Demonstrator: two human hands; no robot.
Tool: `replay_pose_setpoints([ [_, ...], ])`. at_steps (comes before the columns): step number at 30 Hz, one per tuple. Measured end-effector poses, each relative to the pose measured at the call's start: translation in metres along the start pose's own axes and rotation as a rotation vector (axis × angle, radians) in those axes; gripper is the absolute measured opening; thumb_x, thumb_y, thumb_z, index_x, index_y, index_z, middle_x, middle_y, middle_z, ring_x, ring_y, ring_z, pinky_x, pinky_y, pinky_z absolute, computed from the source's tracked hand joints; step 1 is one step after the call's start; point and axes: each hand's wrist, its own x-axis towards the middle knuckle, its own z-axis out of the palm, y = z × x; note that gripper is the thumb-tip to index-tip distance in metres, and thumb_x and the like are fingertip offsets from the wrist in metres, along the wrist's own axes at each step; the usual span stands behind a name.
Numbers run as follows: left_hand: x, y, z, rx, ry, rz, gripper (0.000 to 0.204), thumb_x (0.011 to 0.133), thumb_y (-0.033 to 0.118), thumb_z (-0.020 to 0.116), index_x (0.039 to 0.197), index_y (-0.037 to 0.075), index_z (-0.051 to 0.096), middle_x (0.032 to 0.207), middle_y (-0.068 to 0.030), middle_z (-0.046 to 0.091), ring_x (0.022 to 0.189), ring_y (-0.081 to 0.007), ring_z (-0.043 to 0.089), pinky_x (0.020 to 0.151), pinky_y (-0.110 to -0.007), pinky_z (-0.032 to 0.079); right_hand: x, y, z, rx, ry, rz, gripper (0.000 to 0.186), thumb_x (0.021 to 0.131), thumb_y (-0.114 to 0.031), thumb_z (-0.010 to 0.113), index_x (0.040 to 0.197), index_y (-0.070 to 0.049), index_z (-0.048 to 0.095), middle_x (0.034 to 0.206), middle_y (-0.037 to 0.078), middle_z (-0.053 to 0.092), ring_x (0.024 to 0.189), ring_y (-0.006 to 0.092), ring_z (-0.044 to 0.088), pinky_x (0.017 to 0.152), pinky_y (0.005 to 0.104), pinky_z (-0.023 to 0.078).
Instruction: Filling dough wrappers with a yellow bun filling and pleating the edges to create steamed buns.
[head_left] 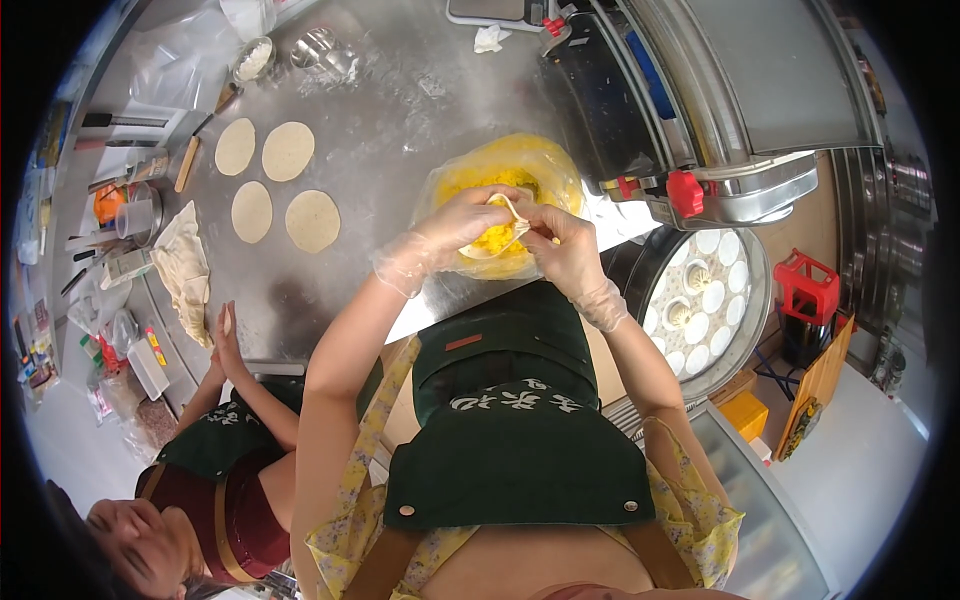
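Observation:
Both of my hands wear thin clear gloves. My left hand (462, 222) cups a round dough wrapper (505, 212) with yellow filling inside. The fingers of my right hand (566, 246) pinch the wrapper's edge, which is gathered into folds on the right side. Directly below is a bowl lined with a clear plastic bag (548, 160), holding crumbly yellow filling (470, 181). Part of that bowl is hidden by my hands. Several flat dough rounds (288, 152) lie on the metal table (370, 150) to the left.
At right stands a round steamer tray (712, 297) with white paper discs and two pleated buns (678, 315). A machine with a red knob (686, 193) borders the table. At left are a rolling pin (187, 164), a cloth (182, 262) and a co-worker's joined hands (228, 345).

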Motion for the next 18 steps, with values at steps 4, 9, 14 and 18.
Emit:
replay_pose_setpoints([
  [4, -0.008, -0.007, -0.017, -0.203, -0.166, 0.131, 0.059, 0.089, 0.015, 0.063, 0.143, 0.002, 0.043, 0.134, -0.0098, 0.053, 0.126, -0.0172, 0.05, 0.108, -0.031, 0.037, -0.005, 0.002, 0.004, 0.081, 0.082, 0.017, 0.027, 0.081, 0.003, 0.068, 0.108, -0.002, 0.069, 0.081, 0.006, 0.069, 0.071, 0.0118, 0.065, 0.068, 0.0258, 0.053],
  [9, -0.019, -0.027, -0.01, -0.386, -0.01, 0.205, 0.057, 0.092, 0.015, 0.063, 0.143, 0.002, 0.042, 0.136, -0.0099, 0.051, 0.125, -0.0172, 0.05, 0.107, -0.031, 0.039, -0.009, 0.009, 0.018, 0.364, 0.138, 0.235, 0.017, 0.087, 0.004, 0.065, 0.104, 0.003, 0.068, 0.086, 0.005, 0.069, 0.072, 0.0084, 0.063, 0.068, 0.0237, 0.053],
  [14, -0.018, -0.036, 0.003, -0.545, 0.028, 0.258, 0.06, 0.091, 0.013, 0.066, 0.144, 0.002, 0.041, 0.134, -0.0092, 0.053, 0.125, -0.0172, 0.051, 0.106, -0.031, 0.041, -0.009, 0.006, 0.022, 0.411, 0.135, 0.316, 0.016, 0.088, 0.003, 0.065, 0.104, 0.003, 0.067, 0.086, 0.005, 0.069, 0.073, 0.0083, 0.063, 0.068, 0.0243, 0.054],
  [18, -0.01, -0.046, -0.002, -0.413, 0.093, 0.195, 0.059, 0.089, 0.006, 0.068, 0.142, 0.003, 0.043, 0.128, -0.0076, 0.057, 0.12, -0.0163, 0.054, 0.102, -0.03, 0.044, -0.013, 0.006, 0.023, 0.271, 0.098, 0.286, 0.02, 0.086, 0.004, 0.066, 0.106, 0.003, 0.067, 0.085, 0.004, 0.069, 0.074, 0.0087, 0.063, 0.07, 0.0241, 0.053],
])
